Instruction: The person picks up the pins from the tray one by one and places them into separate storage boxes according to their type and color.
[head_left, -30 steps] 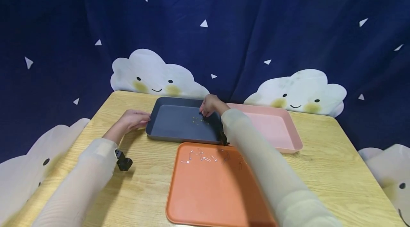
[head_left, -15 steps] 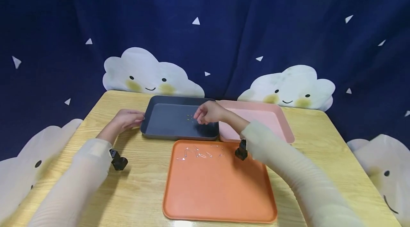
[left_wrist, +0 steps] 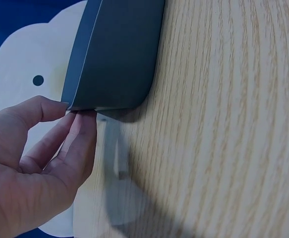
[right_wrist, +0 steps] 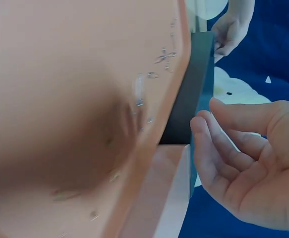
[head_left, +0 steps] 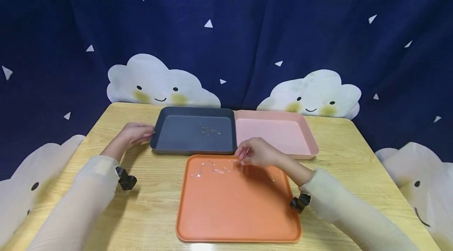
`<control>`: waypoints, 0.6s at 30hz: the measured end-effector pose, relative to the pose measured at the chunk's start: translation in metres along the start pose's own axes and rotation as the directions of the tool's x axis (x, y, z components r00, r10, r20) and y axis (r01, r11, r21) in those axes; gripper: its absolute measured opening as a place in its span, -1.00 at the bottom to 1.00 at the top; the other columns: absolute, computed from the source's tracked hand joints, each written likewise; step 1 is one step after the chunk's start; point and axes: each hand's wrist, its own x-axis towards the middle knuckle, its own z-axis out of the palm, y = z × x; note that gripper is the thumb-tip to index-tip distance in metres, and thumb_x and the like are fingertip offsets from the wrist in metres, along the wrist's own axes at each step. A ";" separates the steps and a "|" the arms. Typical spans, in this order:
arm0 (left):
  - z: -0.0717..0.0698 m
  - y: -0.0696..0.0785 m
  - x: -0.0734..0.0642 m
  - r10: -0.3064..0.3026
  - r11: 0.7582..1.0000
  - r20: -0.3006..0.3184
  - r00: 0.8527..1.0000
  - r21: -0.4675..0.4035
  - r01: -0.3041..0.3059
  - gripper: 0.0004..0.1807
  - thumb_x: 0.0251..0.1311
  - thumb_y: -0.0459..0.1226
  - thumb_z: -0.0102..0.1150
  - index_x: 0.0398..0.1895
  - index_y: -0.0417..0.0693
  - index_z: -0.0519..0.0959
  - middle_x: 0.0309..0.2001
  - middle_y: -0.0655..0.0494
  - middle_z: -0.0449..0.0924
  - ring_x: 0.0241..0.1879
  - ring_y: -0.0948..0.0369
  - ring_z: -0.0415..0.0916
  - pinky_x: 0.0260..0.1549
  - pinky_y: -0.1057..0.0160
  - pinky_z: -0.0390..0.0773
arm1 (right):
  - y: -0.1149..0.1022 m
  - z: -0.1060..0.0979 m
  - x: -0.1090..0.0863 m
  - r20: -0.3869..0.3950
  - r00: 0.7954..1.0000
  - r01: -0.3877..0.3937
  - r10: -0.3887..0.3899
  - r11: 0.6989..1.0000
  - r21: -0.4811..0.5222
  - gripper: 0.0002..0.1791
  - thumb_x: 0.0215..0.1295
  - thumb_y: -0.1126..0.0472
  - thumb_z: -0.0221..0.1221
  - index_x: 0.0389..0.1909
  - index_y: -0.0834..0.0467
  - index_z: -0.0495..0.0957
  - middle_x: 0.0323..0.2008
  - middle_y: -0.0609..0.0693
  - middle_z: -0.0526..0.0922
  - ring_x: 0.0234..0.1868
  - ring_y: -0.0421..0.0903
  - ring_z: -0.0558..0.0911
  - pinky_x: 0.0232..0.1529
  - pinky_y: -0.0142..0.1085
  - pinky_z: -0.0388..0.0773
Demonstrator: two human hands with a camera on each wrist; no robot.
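The right hand has left the dark tray at centre for silver pins at lower centre, fingers loosely bent; one carry seems finished. The left hand pinches the dark tray.

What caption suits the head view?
Left hand holds a dark tray while the right hand hovers over pins on an orange tray, pink tray behind.

Cream sleeves, 2 black wrist cameras.
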 end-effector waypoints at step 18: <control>0.000 0.004 -0.003 -0.015 1.000 0.004 1.000 0.016 0.015 -0.41 0.33 -0.35 -0.03 0.34 -0.53 0.16 0.12 -0.19 0.53 -0.37 0.58 0.52 -0.14 0.50 0.66 | 0.038 0.033 -0.048 -0.240 0.945 -0.278 0.223 0.933 -0.227 -0.69 -0.16 0.11 0.50 -0.69 0.10 0.53 -0.70 -0.15 0.52 -0.58 -0.30 0.38 -0.55 -0.50 0.34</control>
